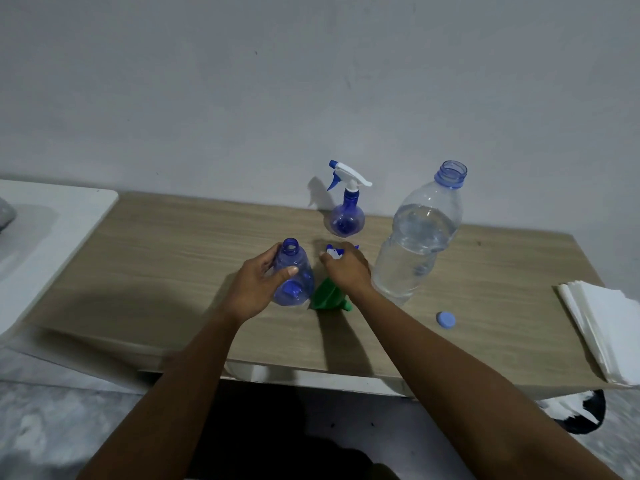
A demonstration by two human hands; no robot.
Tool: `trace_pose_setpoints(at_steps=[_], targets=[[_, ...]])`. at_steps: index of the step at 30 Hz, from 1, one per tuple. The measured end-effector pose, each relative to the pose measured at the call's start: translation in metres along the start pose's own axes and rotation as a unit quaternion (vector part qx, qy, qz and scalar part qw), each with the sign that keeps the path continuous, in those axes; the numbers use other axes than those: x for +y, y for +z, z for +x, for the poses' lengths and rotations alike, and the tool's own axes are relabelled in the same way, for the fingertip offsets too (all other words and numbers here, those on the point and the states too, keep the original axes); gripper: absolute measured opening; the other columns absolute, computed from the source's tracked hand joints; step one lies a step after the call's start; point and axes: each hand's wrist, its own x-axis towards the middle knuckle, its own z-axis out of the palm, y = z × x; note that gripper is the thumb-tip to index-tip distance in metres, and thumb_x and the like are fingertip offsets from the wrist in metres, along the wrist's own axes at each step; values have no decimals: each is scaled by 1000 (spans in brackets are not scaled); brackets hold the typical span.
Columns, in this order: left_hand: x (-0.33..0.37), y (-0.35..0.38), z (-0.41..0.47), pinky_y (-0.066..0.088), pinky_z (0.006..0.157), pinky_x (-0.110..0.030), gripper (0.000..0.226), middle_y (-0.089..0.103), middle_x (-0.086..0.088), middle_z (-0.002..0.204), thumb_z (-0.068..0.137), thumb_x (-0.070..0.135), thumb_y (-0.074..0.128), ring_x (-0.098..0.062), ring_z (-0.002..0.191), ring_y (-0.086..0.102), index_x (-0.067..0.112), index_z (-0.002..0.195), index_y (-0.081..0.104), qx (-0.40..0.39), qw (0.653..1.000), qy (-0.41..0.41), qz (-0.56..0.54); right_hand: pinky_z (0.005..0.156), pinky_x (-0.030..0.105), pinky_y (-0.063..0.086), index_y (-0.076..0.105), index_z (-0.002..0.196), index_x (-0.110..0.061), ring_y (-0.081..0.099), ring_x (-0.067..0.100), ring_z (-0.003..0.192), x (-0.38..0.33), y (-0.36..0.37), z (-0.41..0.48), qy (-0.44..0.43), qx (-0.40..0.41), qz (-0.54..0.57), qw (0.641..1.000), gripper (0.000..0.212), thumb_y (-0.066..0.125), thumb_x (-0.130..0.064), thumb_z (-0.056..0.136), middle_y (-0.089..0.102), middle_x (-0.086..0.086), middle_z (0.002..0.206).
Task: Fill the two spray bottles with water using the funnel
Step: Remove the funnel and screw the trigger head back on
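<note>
Head view: what is grasped by the left grip (256, 285)?
— The uncapped spray bottle (302, 268), left of the water bottle (415, 244).
— And by the right grip (348, 270)?
— The detached spray head (334, 252); the funnel (327, 297) is seen just left of the water bottle.

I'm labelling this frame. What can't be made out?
Head view:
White-and-blue trigger spray head, mostly under right hand; grip unclear.
Green plastic funnel, partly behind right wrist.
Open blue plastic spray bottle, side covered by left hand holding it.
White paper stack, cut by right edge.
</note>
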Motion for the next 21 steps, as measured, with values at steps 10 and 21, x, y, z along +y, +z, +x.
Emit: trace_pose_setpoints(at_steps=[10,21], targets=[[-4,0,4,50,81,-9,42,75,15,104,91,-3,66,4,99,68,26,121,61,-1,1000,2,-21,79,34,47,55,128,-16,58,28,116,-8,17,49,123,3,-161,979,50,78,-24,84,61,10,124],[-2,-2,2,51,90,-15,42,74,8,116,91,3,68,-6,110,68,30,123,62,-14,999,26,-40,63,24,45,67,99,-25,59,3,71,-25,-3,7,-158,82,63,982,14,62,-38,96,65,-9,81]])
